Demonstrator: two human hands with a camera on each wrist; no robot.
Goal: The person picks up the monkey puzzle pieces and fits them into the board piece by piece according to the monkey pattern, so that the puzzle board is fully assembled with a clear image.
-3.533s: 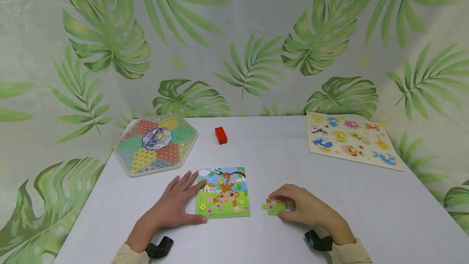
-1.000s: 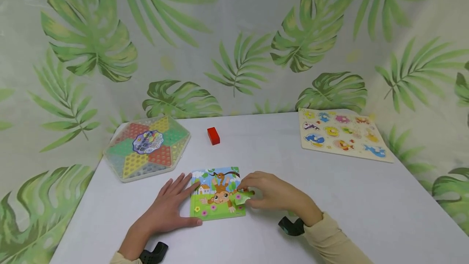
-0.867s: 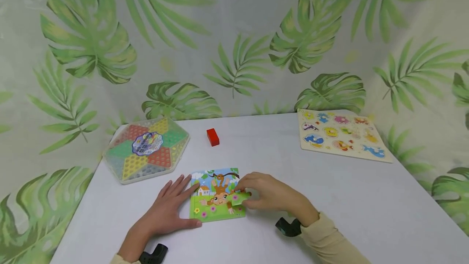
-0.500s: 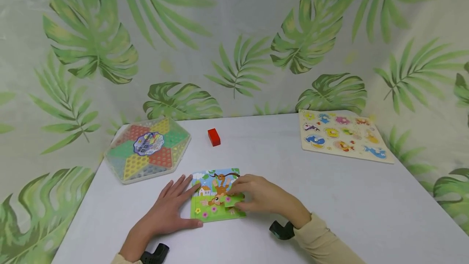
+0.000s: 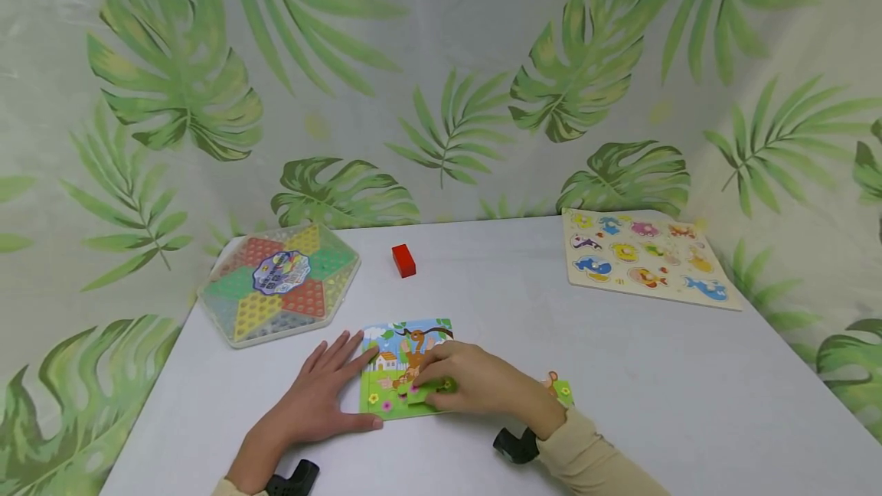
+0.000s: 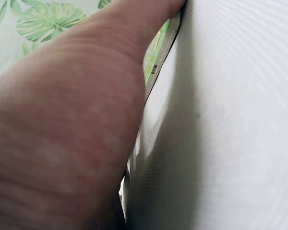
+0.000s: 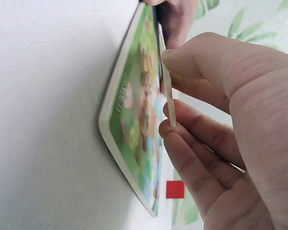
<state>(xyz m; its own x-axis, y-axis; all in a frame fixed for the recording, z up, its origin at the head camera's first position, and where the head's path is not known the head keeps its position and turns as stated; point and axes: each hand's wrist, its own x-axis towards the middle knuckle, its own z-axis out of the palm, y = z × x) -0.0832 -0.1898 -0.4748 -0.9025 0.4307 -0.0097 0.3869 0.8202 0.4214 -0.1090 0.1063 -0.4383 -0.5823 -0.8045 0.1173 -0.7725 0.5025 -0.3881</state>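
A square jigsaw puzzle (image 5: 387, 381) with a monkey picture lies on the white table. My left hand (image 5: 310, 393) rests along its left side, fingers spread, thumb at the lower left edge. Over the puzzle, my right hand (image 5: 472, 380) pinches a thin green puzzle piece (image 5: 419, 393) with a pink flower between thumb and fingers. The right wrist view shows that piece (image 7: 168, 88) edge-on, apart from the picture surface below it. Part of the monkey is hidden by the right hand. In the left wrist view, the forearm covers most of the puzzle.
Another puzzle piece (image 5: 564, 391) with a yellow flower lies behind the right wrist, partly hidden. A red block (image 5: 403, 260) sits beyond the puzzle. At the back left is a hexagonal Chinese checkers board (image 5: 279, 285); a sea-animal peg puzzle board (image 5: 648, 259) lies at the back right.
My right hand has picked the green piece up from the table right of the puzzle and carried it left over the picture. The left hand stays at the puzzle's left side.
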